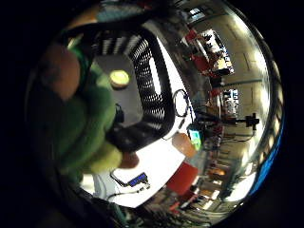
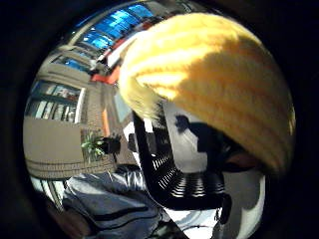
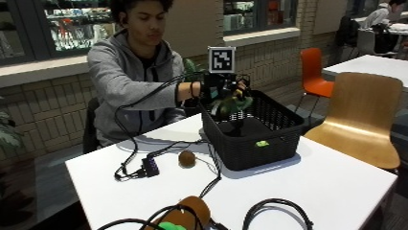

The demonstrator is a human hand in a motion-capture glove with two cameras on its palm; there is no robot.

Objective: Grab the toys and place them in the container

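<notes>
The right hand (image 3: 223, 91) is holding a green and yellow toy (image 3: 237, 101) with curled fingers just above the open basket (image 3: 280, 143), which is standing near the table's middle.

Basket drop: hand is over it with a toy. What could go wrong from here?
1. The right hand holds the green and yellow plush toy above the black basket, near its back rim; released there, it might catch the rim or fall outside.
2. Cables trail from the hand across the white table beside the basket; they could snag the basket or the small brown toy.
3. A small light toy already lies inside; the drop may land on it.
</notes>
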